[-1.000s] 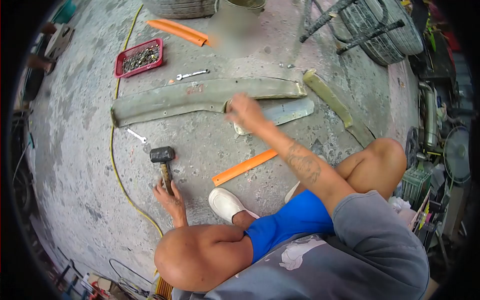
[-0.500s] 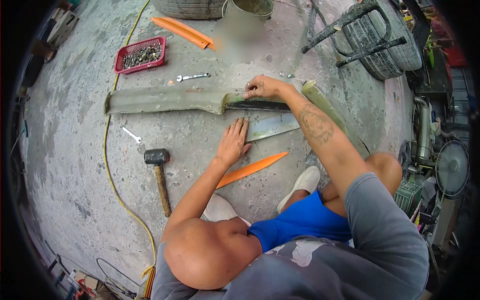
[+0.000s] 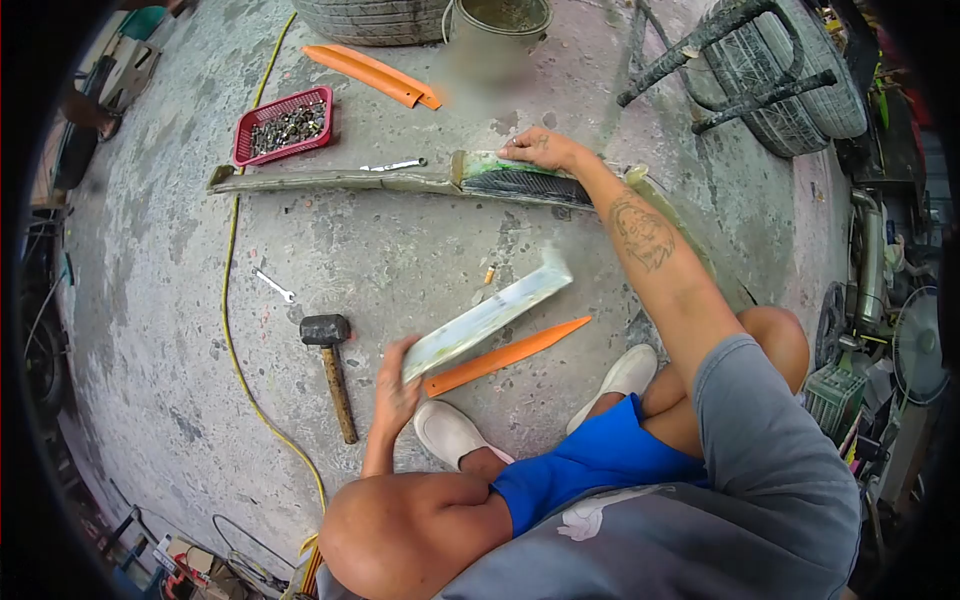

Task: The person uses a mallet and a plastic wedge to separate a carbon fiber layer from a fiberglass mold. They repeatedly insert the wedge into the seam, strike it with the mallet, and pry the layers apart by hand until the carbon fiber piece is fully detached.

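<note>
My left hand (image 3: 393,385) is closed on the lower end of a flat, pale strip (image 3: 490,310) with a bent far end, held slanting over the floor. The far end is blurred. My right hand (image 3: 540,150) grips the upper edge of a long grey-green moulded piece (image 3: 350,181), at its black, carbon-patterned section. That piece is tilted on its side. Just below the pale strip lies a pointed orange strip (image 3: 510,356). A mallet (image 3: 330,365) with a black head rests left of my left hand.
A red basket (image 3: 284,155) of small hardware stands behind the long piece. Wrenches (image 3: 274,286) (image 3: 395,164), another orange strip (image 3: 370,74) and a yellow hose (image 3: 229,300) lie around. Tyres (image 3: 375,20), a bucket (image 3: 500,40) and a black metal frame (image 3: 730,70) stand farther back.
My left hand has picked the pale strip off the floor and drawn it down and left. With my right hand on it, the long moulded piece has tipped onto its side.
</note>
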A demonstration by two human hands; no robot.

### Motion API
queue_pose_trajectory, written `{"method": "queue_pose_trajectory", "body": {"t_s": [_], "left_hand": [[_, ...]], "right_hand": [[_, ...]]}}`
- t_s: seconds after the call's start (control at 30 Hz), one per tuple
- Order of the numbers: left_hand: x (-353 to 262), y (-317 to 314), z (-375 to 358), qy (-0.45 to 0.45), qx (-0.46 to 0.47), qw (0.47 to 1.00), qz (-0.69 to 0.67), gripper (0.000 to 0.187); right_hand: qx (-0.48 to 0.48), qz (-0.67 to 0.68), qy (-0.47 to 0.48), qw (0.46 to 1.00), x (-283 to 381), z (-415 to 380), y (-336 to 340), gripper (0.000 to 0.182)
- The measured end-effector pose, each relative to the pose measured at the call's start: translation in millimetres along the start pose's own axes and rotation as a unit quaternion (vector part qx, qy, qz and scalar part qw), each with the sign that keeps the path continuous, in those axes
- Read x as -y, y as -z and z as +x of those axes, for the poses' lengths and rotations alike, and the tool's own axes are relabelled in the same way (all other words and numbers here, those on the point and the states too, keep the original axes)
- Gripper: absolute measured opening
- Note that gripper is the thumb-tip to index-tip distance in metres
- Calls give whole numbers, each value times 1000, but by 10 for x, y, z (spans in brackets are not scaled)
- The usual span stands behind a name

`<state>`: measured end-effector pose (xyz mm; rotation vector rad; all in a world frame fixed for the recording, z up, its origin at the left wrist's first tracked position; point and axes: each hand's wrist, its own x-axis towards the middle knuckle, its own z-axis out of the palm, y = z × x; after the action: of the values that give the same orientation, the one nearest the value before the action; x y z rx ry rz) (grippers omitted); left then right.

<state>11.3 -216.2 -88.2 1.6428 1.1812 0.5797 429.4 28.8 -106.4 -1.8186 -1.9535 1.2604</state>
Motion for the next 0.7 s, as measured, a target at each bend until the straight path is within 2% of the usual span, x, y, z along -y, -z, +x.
{"method": "queue_pose_trajectory", "body": {"t_s": [0.1, 0.17, 0.23, 0.3, 0.33, 0.4, 0.43, 0.5, 0.53, 0.6, 0.63, 0.7], "left_hand": [[-53, 468, -625, 90, -70, 993, -1, 50], [-80, 697, -1017, 139, -163, 967, -137, 50], [241, 846, -1404, 155, -310, 936, -68, 50], [201, 996, -1547, 214, -404, 888, -47, 53], [387, 1088, -1708, 215, -405, 887, -46, 53], [1001, 1268, -2057, 168, -497, 847, 90, 52], [1132, 1288, -2088, 167, -495, 848, 90, 52], [1346, 1330, -2128, 129, -573, 782, 211, 51], [1561, 1392, -2191, 127, -572, 782, 212, 51], [1855, 1497, -2282, 266, -607, 675, 324, 63], [1891, 1501, -2308, 265, -607, 675, 325, 63], [1921, 1475, -2313, 400, -593, 661, 227, 75]], "right_hand": [[23, 30, 5, 999, 40, -43, 16, 52], [27, 40, 5, 999, 0, -1, 13, 52], [29, 50, 3, 998, -19, -3, 3, 52], [33, 67, -2, 997, 8, -20, 6, 51], [34, 68, -1, 997, 25, -25, 18, 51], [44, 48, -24, 998, 49, -38, 41, 57], [42, 50, -26, 998, 40, -30, 39, 57], [37, 50, -34, 998, 21, -5, 17, 53], [35, 51, -34, 997, 23, -7, 18, 53], [32, 57, -39, 997, 49, -22, 16, 54], [32, 58, -37, 997, 66, -38, 12, 54], [26, 68, -35, 997, 89, -71, 0, 53]]}}
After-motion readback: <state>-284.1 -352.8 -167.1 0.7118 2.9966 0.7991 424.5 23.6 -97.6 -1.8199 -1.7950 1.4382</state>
